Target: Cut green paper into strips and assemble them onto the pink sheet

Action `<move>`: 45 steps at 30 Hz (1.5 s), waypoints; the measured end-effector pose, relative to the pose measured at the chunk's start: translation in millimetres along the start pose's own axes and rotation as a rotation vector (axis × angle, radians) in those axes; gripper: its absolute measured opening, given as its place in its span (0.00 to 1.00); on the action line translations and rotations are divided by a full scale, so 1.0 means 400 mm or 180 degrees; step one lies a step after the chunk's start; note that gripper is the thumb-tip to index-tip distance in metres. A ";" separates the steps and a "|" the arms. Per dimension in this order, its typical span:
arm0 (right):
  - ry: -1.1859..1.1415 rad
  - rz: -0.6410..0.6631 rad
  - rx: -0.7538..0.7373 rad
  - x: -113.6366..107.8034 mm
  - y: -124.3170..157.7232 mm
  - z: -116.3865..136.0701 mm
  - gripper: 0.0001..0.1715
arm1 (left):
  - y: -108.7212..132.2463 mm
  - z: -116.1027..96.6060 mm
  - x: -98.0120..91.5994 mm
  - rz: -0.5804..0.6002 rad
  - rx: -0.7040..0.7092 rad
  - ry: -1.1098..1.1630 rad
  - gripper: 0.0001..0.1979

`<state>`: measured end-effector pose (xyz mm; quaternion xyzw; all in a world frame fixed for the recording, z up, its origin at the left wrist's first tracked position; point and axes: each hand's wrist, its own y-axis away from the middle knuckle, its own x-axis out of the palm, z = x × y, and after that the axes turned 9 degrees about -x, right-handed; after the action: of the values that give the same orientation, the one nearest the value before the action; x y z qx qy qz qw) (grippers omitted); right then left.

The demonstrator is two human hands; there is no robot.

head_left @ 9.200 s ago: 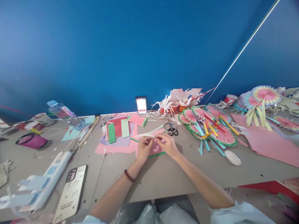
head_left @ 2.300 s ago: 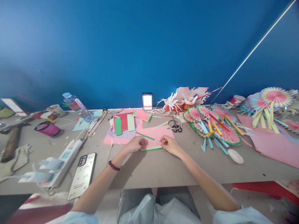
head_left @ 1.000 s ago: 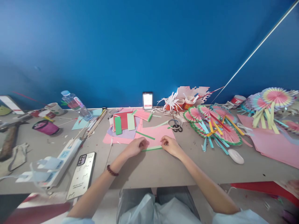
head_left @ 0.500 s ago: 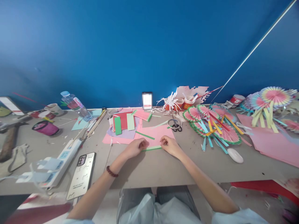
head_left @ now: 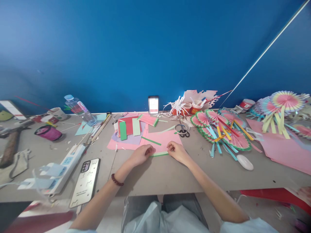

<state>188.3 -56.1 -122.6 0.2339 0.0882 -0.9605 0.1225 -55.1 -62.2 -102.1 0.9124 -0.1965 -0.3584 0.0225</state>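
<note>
A pink sheet (head_left: 167, 137) lies on the table, with a green and pale-green strip (head_left: 159, 154) along its near edge. My left hand (head_left: 143, 153) is closed at the strip's left end, fingertips pressed together on it. At the right end my right hand (head_left: 177, 150) pinches the strip between thumb and fingers. A loose dark green strip (head_left: 151, 140) rests on the pink sheet above my hands. Behind and left, a green piece (head_left: 123, 130) and a pale green piece (head_left: 136, 126) lie on red paper (head_left: 129, 125).
Black scissors (head_left: 185, 133) lie behind my right hand. Pleated paper fans (head_left: 233, 136) and a white mouse-shaped object (head_left: 245, 162) are at right. To the left are a phone (head_left: 85, 181), a power strip (head_left: 68, 168) and a bottle (head_left: 81, 110).
My left hand has shifted slightly to the right along the strip. My right hand has hardly moved.
</note>
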 end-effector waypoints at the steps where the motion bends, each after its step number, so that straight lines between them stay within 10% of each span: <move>1: 0.0011 0.0001 -0.0006 0.000 0.000 -0.001 0.09 | 0.000 -0.001 -0.001 0.0015 0.0011 -0.0014 0.08; 19: 0.0028 -0.0002 -0.0084 0.003 -0.001 -0.002 0.09 | 0.003 0.018 -0.024 -0.0462 -0.0041 -0.0157 0.11; 23: 0.0053 0.0019 -0.0131 0.005 -0.001 -0.007 0.08 | 0.042 0.026 -0.038 -0.1189 -0.0279 0.0014 0.11; 34: 0.0119 0.0017 -0.0127 0.005 0.003 -0.007 0.09 | 0.150 0.002 0.184 -0.1881 0.0377 -0.1637 0.17; 45: -0.0012 0.0004 0.0010 -0.005 -0.005 -0.014 0.06 | 0.155 -0.032 0.213 -0.1985 0.0093 -0.2149 0.21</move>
<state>191.9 -52.6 -126.3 0.2323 0.0863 -0.9610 0.1230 -11.3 -152.6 -136.3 0.7603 0.0862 -0.6224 -0.1645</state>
